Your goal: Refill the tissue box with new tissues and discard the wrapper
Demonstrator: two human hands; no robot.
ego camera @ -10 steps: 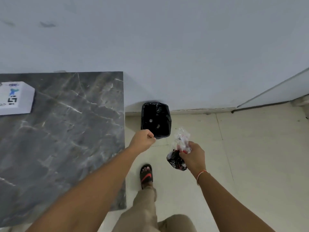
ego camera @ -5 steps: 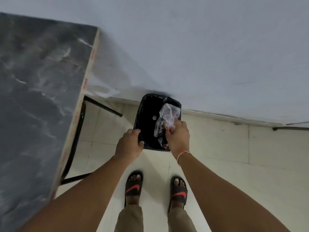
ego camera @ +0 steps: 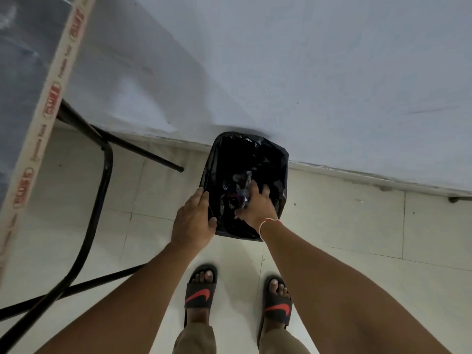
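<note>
A black-bagged bin (ego camera: pixel 274 159) stands on the floor against the wall. My left hand (ego camera: pixel 194 221) grips its near-left rim, thumb on the bag's edge. My right hand (ego camera: pixel 258 203) reaches down inside the bin's mouth, fingers around the crumpled clear-and-dark wrapper (ego camera: pixel 242 192), which sits low in the bag and is partly hidden by my fingers. An orange thread is tied round my right wrist. The tissue box is out of view.
The marble-topped table edge (ego camera: pixel 51 98) runs up the left side, with its black metal legs (ego camera: pixel 102 180) reaching toward the bin. The floor is pale tile (ego camera: pixel 344 226). My feet in black sandals (ego camera: pixel 201 290) stand just behind the bin.
I have stepped closer and leaned over the bin. My right hand has gone from above the rim down into the bag with the wrapper. My left hand stays on the rim.
</note>
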